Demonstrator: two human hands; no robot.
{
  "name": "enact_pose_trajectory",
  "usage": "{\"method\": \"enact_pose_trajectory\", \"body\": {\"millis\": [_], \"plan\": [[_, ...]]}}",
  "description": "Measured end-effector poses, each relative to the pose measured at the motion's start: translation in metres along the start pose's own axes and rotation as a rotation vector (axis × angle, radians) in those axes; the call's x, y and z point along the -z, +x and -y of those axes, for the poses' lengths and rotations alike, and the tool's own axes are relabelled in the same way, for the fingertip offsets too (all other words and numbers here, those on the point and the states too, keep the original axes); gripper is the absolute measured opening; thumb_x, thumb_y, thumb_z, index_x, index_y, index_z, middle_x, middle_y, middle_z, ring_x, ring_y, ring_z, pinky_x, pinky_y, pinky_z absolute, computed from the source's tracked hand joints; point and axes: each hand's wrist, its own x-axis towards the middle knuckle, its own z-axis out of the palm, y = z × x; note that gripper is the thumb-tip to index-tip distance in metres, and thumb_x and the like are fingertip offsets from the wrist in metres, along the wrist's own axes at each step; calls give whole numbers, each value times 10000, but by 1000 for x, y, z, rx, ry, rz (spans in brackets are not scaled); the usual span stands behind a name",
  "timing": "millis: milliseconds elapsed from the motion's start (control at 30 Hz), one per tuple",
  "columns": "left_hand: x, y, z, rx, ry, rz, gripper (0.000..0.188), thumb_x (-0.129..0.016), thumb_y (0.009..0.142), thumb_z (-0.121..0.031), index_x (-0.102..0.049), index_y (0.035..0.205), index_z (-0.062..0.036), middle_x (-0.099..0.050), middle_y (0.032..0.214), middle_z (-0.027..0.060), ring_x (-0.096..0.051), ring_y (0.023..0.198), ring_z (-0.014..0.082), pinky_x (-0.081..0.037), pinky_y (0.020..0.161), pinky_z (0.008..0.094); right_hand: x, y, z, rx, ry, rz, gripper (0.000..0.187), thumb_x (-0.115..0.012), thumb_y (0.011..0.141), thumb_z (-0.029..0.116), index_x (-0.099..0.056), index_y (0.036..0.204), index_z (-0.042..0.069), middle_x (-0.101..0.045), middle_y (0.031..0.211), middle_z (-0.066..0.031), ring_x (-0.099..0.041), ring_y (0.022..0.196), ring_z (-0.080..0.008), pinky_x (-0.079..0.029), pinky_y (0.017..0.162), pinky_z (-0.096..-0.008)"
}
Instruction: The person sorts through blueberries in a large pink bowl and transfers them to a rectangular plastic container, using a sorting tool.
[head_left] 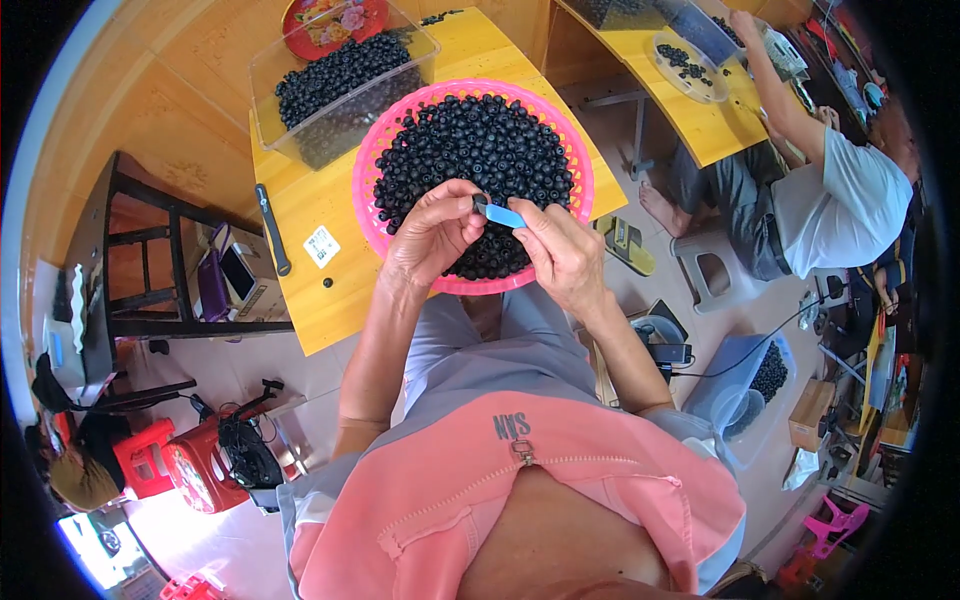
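My left hand (437, 232) pinches a small round black piece (479, 202) between thumb and fingertips. My right hand (566, 252) grips a small tool with a light-blue handle (505, 216), its end touching or almost touching that piece. Both hands are over the near part of a pink plastic basket (587, 180), which is heaped with small round black beads or berries (470, 140); I cannot tell which. The basket stands on a yellow wooden table (335, 318).
Behind the basket on the left stands a clear bin (262, 120) of the same black pieces, beside a red floral tray (310, 42). A black-handled tool (270, 225) and a white label (321, 246) lie left. Another person (835, 190) works at a second yellow table (715, 135).
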Motion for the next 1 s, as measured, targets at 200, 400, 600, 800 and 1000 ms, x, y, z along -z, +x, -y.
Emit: {"method": "enact_pose_trajectory", "body": {"millis": [200, 400, 600, 800, 1000], "plan": [[-6, -3, -3, 71, -87, 24, 139, -593, 792, -12, -586, 928, 14, -636, 872, 142, -607, 651, 144, -515, 625, 235, 0, 2, -3, 71, -4, -19, 289, -640, 761, 95, -616, 1047, 57, -485, 629, -66, -498, 500, -223, -398, 454, -334], [-2, -6, -3, 114, -78, 20, 151, -607, 770, -17, -584, 915, 21, -617, 854, 147, -582, 620, 147, -505, 605, 238, 5, 5, -9, 80, -37, 47, 292, -664, 751, 127, -608, 1030, 58, -488, 643, -64, -526, 549, -230, -426, 477, -345], [-12, -18, -3, 73, 4, 114, 120, -601, 775, -6, -610, 893, 14, -611, 850, 135, -579, 629, 149, -494, 603, 240, 19, -2, -39, -124, -125, 29, 208, -621, 811, 137, -621, 1005, 59, -519, 634, -104, -553, 531, -256, -425, 480, -356], [-10, -8, 2, 21, -6, -5, 125, -589, 796, 26, -611, 917, 5, -632, 849, 99, -617, 700, 151, -524, 655, 240, 11, -6, -27, -125, -28, -3, 224, -620, 811, 129, -611, 1024, 60, -506, 636, -100, -536, 520, -259, -420, 473, -356], [-5, -7, 4, -5, 25, -21, 118, -586, 812, 14, -606, 928, -4, -635, 856, 85, -632, 748, 151, -538, 696, 246, 17, -4, -5, -81, 9, 28, 256, -641, 785, 117, -610, 1036, 72, -489, 632, -84, -527, 510, -245, -412, 459, -351]]}}
